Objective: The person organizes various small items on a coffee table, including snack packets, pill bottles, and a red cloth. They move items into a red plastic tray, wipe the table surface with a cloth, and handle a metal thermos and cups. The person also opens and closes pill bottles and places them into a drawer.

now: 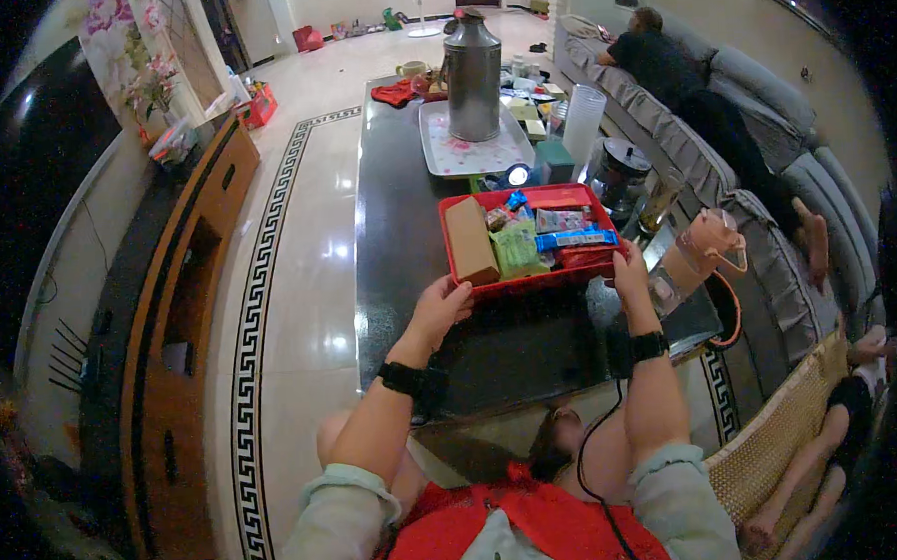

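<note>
A red tray [527,279] lies before me on the dark tabletop [526,344]. My left hand [441,307] grips its near left corner, and my right hand [630,272] grips its near right corner. Inside the tray, a brown cardboard box [469,240] stands along the left side. Beside it are a green packet [518,248], a blue-wrapped snack bar [576,238], a pinkish packet [561,220] and several red packets. The undersides of the tray's corners and some fingertips are hidden.
Beyond the tray, a metal flask [473,80] stands on a white floral tray [436,142]. To the right are stacked plastic cups [585,120], a lidded glass pot [622,169] and a pink-topped pitcher [688,258]. One person [657,61] lies on the grey sofa; another person's legs [809,459] show at lower right.
</note>
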`<state>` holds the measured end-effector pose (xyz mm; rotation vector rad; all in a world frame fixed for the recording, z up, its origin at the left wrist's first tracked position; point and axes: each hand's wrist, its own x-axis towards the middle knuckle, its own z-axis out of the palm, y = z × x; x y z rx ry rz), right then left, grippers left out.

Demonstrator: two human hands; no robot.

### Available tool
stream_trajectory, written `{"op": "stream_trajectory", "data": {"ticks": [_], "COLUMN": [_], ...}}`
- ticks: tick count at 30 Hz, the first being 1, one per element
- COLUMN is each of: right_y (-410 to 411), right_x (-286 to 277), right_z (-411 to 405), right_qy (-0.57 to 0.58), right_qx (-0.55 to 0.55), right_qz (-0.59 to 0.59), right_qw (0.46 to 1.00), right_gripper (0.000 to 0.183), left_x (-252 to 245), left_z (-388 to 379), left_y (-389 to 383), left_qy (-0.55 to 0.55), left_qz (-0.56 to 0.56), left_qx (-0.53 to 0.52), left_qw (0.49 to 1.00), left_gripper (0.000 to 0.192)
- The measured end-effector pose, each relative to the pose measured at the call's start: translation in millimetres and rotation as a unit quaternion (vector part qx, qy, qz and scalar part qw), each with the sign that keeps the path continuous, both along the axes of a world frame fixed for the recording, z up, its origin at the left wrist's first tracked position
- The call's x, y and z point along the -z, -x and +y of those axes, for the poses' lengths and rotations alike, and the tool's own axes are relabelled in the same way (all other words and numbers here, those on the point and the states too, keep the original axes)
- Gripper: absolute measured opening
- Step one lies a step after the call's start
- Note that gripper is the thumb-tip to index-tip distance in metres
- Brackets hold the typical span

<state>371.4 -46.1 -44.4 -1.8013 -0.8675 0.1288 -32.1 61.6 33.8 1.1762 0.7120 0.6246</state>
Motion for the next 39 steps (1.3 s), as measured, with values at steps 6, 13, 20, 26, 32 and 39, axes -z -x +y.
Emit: {"op": "stream_trajectory", "data": {"ticks": [6,13,20,26,32,39], "right_y": [19,68,62,72,76,73], "right_x": [-6,-53,-38,-42,-51,-48], "right_z": [-8,-12,0,3,7,9], "right_qy": [-0.029,-0.089,-0.105,-0.164,-0.172,-0.172], "right_qx": [-0.09,-0.085,-0.087,-0.058,-0.047,-0.048], "right_qz": [0.208,0.374,0.382,0.341,0.295,0.318], "right_qw": [0.974,0.919,0.914,0.924,0.939,0.931], "right_gripper": [0.04,0.039,0.037,0.054,0.06,0.056], "left_x": [-2,-6,6,9,12,15], "left_z": [-6,-9,12,14,13,3], "left_y": [-1,-2,-9,-16,-20,-16], "left_qy": [-0.085,-0.027,-0.024,-0.018,-0.022,-0.07], "left_qz": [0.042,0.025,-0.002,-0.003,-0.005,-0.028], "left_qx": [0.005,-0.01,0.0,-0.022,0.002,0.017], "left_qw": [0.996,0.999,1.0,1.0,1.0,0.997], "left_gripper": [0.034,0.031,0.035,0.033,0.035,0.039]}}
